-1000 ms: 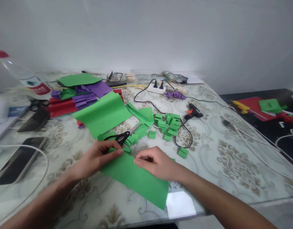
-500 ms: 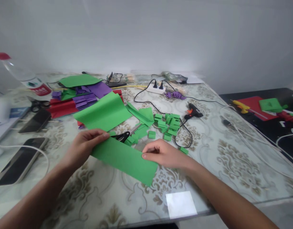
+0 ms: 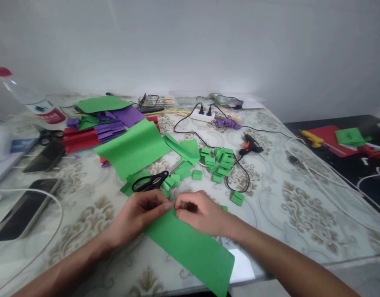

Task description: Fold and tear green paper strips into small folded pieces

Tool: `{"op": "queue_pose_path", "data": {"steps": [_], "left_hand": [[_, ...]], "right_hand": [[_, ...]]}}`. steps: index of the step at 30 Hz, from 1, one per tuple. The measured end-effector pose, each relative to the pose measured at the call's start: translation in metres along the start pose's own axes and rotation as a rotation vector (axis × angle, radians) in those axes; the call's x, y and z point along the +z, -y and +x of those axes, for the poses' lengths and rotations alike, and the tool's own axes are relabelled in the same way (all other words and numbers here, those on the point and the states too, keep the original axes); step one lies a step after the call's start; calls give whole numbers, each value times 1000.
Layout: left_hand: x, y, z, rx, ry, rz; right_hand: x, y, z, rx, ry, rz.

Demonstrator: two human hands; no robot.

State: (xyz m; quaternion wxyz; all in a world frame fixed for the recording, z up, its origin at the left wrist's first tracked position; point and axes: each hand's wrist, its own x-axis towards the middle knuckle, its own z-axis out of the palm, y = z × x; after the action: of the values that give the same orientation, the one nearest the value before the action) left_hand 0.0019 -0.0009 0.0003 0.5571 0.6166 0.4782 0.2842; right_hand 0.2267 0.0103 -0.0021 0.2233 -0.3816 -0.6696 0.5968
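A long strip of green paper [image 3: 194, 251] slants across the front of the table, its lower right end hanging near the edge. My left hand [image 3: 140, 216] pinches its far edge between thumb and fingers. Right beside it, my right hand [image 3: 200, 212] pinches the same edge, so the fingertips of both hands almost meet. Just beyond them lie black-handled scissors [image 3: 154, 180], blades pointing away to the right. Small folded green paper pieces [image 3: 219, 161] are scattered behind my right hand. A larger curled green sheet [image 3: 134, 146] lies behind the scissors.
A black glue gun [image 3: 251, 144] with its cord rests right of the pieces; a white power strip [image 3: 202, 115] sits behind. Phones [image 3: 26, 208], a bottle [image 3: 38, 103] and purple folded paper [image 3: 109, 131] are on the left. A white cable [image 3: 329, 185] crosses the right side.
The strip shifted up and left, then came back down and right, with its lower end now nearer the table edge. My hands spread apart along its edge, then drew together again.
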Motion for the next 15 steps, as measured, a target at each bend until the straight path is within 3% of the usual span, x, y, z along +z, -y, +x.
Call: {"op": "queue_pose_path", "data": {"steps": [4, 10, 15], "left_hand": [[-17, 1, -1, -30, -85, 6], [-55, -4, 4, -79, -461, -68], [-68, -3, 8, -56, -536, -111]], "right_hand": [[-6, -1, 0, 9, -10, 23], [-22, 0, 2, -17, -19, 46], [-32, 4, 0, -30, -42, 18]]}}
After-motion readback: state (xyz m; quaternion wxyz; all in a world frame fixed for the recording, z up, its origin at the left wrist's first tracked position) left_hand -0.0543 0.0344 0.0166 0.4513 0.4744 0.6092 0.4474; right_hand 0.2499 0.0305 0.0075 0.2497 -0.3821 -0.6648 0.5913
